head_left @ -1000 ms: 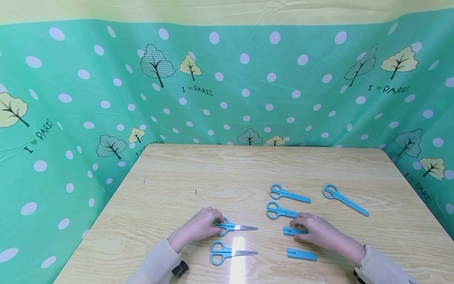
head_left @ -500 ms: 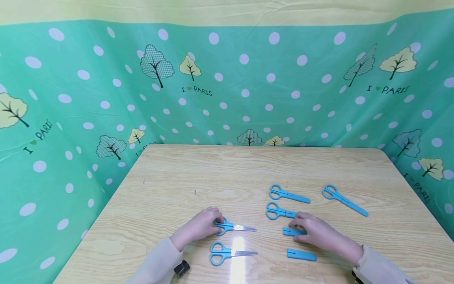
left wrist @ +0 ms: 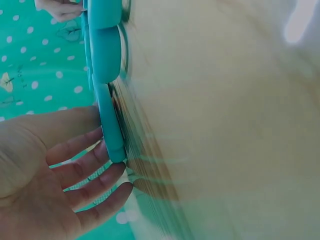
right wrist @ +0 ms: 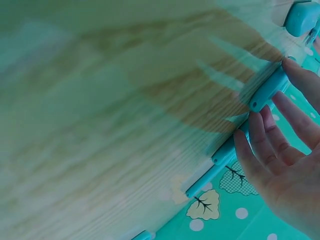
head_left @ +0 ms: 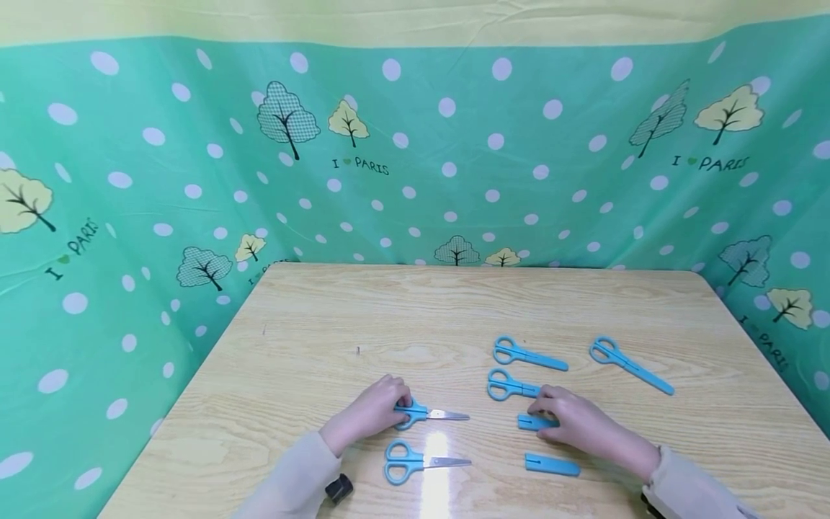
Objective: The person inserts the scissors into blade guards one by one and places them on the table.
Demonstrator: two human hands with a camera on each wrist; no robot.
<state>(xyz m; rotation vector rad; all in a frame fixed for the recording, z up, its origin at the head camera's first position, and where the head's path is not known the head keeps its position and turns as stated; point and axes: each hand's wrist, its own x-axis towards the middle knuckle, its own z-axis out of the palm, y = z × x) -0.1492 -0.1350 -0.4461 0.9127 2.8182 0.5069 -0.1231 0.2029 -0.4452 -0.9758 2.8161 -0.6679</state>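
My left hand (head_left: pixel 372 411) pinches the blue handles of a pair of scissors (head_left: pixel 447 415), whose bare metal blades point right. In the left wrist view its thumb and fingertips lie at the handle loops (left wrist: pixel 111 125). My right hand (head_left: pixel 573 422) pinches a blue blade cover (head_left: pixel 529 422) lying in line with those blades, a gap between them. From the right wrist, thumb and finger sit on either side of this cover (right wrist: pixel 270 87). Nearer the front are a second pair of uncovered scissors (head_left: pixel 403 461) and another loose blue cover (head_left: pixel 551 465).
Covered blue scissors (head_left: pixel 514 388) lie just beyond my right hand, which partly hides them. Two more covered pairs, one behind them (head_left: pixel 530 356) and one at the right (head_left: pixel 632 365), rest on the wooden table (head_left: pixel 311 310). A green patterned curtain (head_left: pixel 415 144) hangs behind.
My left hand has shifted very slightly, its fingers still on the scissors' handles. The right hand and the blade cover stay where they were.
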